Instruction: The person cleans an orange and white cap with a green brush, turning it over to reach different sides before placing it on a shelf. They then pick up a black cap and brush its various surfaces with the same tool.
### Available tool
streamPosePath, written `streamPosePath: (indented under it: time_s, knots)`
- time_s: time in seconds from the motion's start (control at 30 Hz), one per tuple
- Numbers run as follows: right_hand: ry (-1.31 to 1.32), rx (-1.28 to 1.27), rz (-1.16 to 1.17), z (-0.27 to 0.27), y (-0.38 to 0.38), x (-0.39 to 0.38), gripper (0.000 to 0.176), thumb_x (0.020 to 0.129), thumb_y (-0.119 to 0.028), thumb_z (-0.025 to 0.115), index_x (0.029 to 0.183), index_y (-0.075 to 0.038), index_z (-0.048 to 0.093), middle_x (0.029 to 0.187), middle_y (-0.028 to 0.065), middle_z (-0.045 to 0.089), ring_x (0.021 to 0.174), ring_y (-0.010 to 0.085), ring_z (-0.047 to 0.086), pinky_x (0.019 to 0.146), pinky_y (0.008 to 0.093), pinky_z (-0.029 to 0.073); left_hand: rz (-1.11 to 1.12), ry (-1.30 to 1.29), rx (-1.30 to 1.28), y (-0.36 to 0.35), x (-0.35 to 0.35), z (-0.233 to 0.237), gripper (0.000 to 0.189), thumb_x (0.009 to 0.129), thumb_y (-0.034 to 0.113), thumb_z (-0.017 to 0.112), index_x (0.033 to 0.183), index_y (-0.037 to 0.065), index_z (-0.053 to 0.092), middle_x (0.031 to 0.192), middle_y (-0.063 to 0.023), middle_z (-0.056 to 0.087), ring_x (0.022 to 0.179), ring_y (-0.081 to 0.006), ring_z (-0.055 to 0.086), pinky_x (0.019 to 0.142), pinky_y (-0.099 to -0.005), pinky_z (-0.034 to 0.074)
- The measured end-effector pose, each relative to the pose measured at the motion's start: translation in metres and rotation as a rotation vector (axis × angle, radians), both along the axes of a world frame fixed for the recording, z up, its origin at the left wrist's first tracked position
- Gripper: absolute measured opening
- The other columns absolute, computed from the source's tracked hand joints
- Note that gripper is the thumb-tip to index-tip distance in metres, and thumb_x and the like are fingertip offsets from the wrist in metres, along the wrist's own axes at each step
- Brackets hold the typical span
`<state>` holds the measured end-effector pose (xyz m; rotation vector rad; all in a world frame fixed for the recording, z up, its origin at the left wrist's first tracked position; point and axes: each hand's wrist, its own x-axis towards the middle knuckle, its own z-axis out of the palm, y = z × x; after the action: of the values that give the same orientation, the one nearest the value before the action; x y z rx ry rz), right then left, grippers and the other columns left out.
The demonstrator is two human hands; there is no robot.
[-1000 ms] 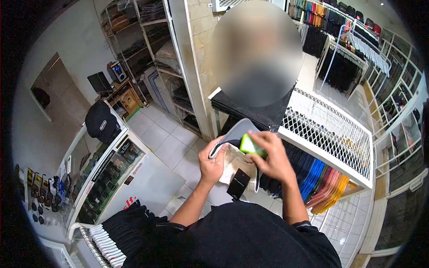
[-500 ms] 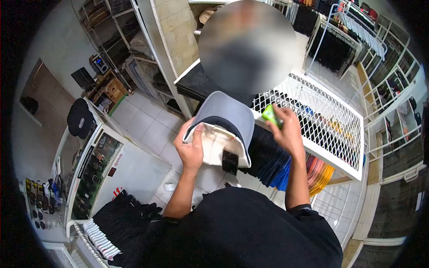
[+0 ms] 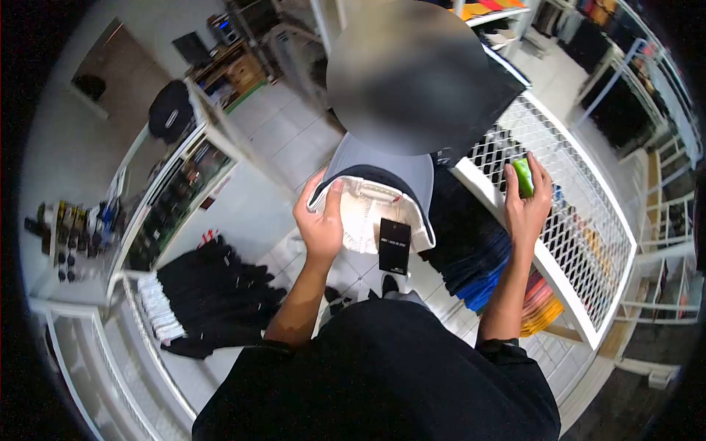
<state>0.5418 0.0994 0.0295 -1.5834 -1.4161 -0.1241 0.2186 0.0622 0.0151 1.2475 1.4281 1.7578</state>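
Note:
My left hand [image 3: 321, 224] grips the side of a cap [image 3: 360, 217], thumb inside and fingers outside. Its cream inner side faces me, and the grey brim [image 3: 382, 163] points away. From the cap's rear edge hangs a black tag [image 3: 395, 246] with small white print. Between the thumb and fingers of my right hand [image 3: 526, 213] is a small bright green object [image 3: 523, 178], too little shown to name its kind. That hand is above the white mesh-topped rack [image 3: 570, 273], apart from the cap.
Under the rack hang dark, blue, red and yellow garments [image 3: 540, 309]. At left, black garments [image 3: 209, 294] hang on a rail beside a glass display case [image 3: 176, 213] with a black cap [image 3: 170, 110] on top. A blurred circle hides the area ahead.
The view has shifted, so the case and rack sit further right. My right hand, with the green object, is farther from the cap. The tag now hangs facing me.

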Motion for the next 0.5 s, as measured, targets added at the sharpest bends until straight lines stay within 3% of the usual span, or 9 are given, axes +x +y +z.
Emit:
streamPosePath:
  time_s: [0.1,0.17,0.23,0.27,0.3,0.4,0.43,0.5]
  knots:
    - [0.671,-0.254,0.576,0.000,-0.022,-0.072,0.068,0.092,-0.026,0.079,0.145,0.006,0.053,0.130,0.0233,0.066,0.110,0.0240,0.066,0.098,0.0353,0.052,0.072,-0.051,0.017,-0.013,-0.015,-0.005,0.026,0.101,0.007,0.066,0.122,-0.009,0.066,0.106,-0.0107,0.073,0.099,-0.0136,0.065,0.091,-0.0290,0.052]
    - [0.665,-0.531,0.764,0.001,-0.036,-0.114,0.078,0.088,-0.024,0.081,0.150,0.008,0.046,0.125,0.0218,0.068,0.103,0.0191,0.066,0.092,0.0323,0.054,0.116,-0.077,0.045,-0.023,-0.026,-0.005,0.028,0.102,0.008,0.066,0.123,-0.009,0.065,0.107,-0.0111,0.073,0.099,-0.0137,0.065,0.091,-0.0286,0.052]
    - [0.489,-0.646,0.856,-0.004,-0.034,-0.146,0.076,0.085,-0.020,0.081,0.149,0.006,0.049,0.113,0.0170,0.072,0.096,0.0169,0.065,0.086,0.0323,0.055,0.163,-0.134,0.041,-0.036,-0.041,-0.002,0.029,0.102,0.009,0.067,0.124,-0.009,0.064,0.108,-0.0109,0.073,0.099,-0.0136,0.065,0.090,-0.0279,0.052]
    - [0.518,-0.578,0.916,-0.011,-0.034,-0.161,0.065,0.083,-0.015,0.079,0.142,0.003,0.057,0.100,0.0141,0.075,0.085,0.0174,0.067,0.081,0.0316,0.054,0.167,-0.111,0.048,-0.045,-0.050,-0.001,0.030,0.101,0.009,0.067,0.125,-0.009,0.064,0.109,-0.0105,0.072,0.098,-0.0131,0.065,0.090,-0.0271,0.052]
    - [0.500,-0.577,0.949,-0.011,-0.035,-0.174,0.065,0.083,-0.015,0.079,0.142,0.003,0.057,0.100,0.0141,0.075,0.085,0.0174,0.067,0.081,0.0316,0.054,0.199,-0.114,0.063,-0.054,-0.062,0.002,0.030,0.101,0.009,0.067,0.125,-0.009,0.064,0.109,-0.0105,0.072,0.098,-0.0131,0.065,0.090,-0.0271,0.052]
    - [0.370,-0.498,0.835,0.006,-0.042,-0.219,0.044,0.081,-0.010,0.076,0.123,0.000,0.069,0.083,0.0149,0.074,0.067,0.0178,0.066,0.069,0.0330,0.054,0.143,-0.055,-0.031,-0.089,-0.104,0.009,0.030,0.099,0.007,0.069,0.125,-0.008,0.064,0.110,-0.0093,0.072,0.100,-0.0116,0.065,0.090,-0.0265,0.052]
    - [0.310,-0.502,0.826,0.005,-0.043,-0.234,0.039,0.082,-0.008,0.074,0.120,0.000,0.069,0.079,0.0148,0.073,0.067,0.0178,0.067,0.067,0.0342,0.054,0.186,-0.061,-0.024,-0.100,-0.120,0.009,0.030,0.099,0.007,0.069,0.125,-0.008,0.064,0.110,-0.0093,0.072,0.100,-0.0116,0.065,0.090,-0.0265,0.052]
    - [0.264,-0.461,0.829,0.014,-0.053,-0.270,0.034,0.082,-0.007,0.072,0.115,0.000,0.069,0.080,0.0155,0.072,0.067,0.0216,0.068,0.067,0.0357,0.054,0.004,-0.124,0.048,-0.125,-0.152,0.008,0.031,0.098,0.009,0.071,0.124,-0.007,0.065,0.112,-0.0100,0.073,0.102,-0.0107,0.065,0.091,-0.0256,0.052]
